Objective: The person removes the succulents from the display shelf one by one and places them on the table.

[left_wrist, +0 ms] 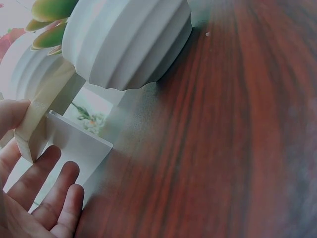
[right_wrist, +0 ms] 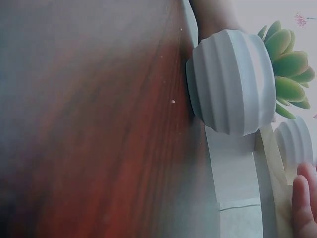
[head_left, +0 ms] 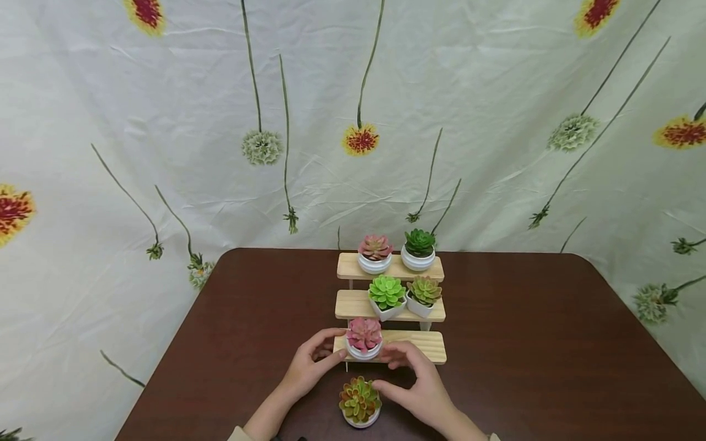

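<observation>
A pink potted succulent [head_left: 364, 337] in a white ribbed pot sits at the left of the lowest wooden shelf [head_left: 416, 346]. My left hand [head_left: 314, 362] reaches over that shelf's left end, thumb and index fingertips right at the pot's left side, the other fingers loosely bent. On the pot's right is my right hand [head_left: 416, 383], its fingertips close to the pot near the shelf's front edge. Its thumb extends toward an orange-green potted succulent [head_left: 360, 401], which stands on the table in front of the shelf, between both wrists. That plant's white pot [right_wrist: 233, 82] looms large in the right wrist view.
Higher on the tiered stand, a light green succulent [head_left: 387, 293] and a brownish-green one [head_left: 423, 291] share the middle shelf. A pink succulent [head_left: 375, 248] and a dark green one [head_left: 420, 244] occupy the top. The dark brown table [head_left: 524, 343] ends at a flower-print cloth [head_left: 474, 122].
</observation>
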